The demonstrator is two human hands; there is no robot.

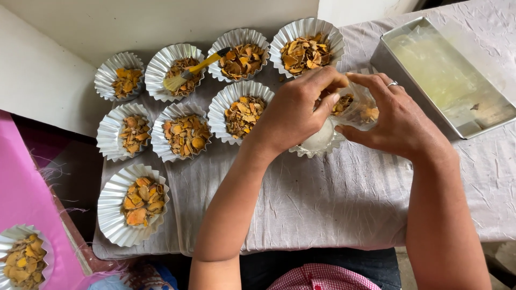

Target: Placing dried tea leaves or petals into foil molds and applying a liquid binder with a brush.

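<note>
Foil cup (321,140) beneath; left hand (293,113) pinching, right hand (400,121) grip curled round clear bag (357,107).

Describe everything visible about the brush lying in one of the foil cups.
The brush has a yellow handle, a dark ferrule and pale bristles. It lies tilted across a fluted foil cup in the back row, bristles down-left on the orange-brown dried chips, handle end reaching toward the next cup. Neither hand touches it.

Left hand (293,110) hides most of fluted cup (321,142).
</note>
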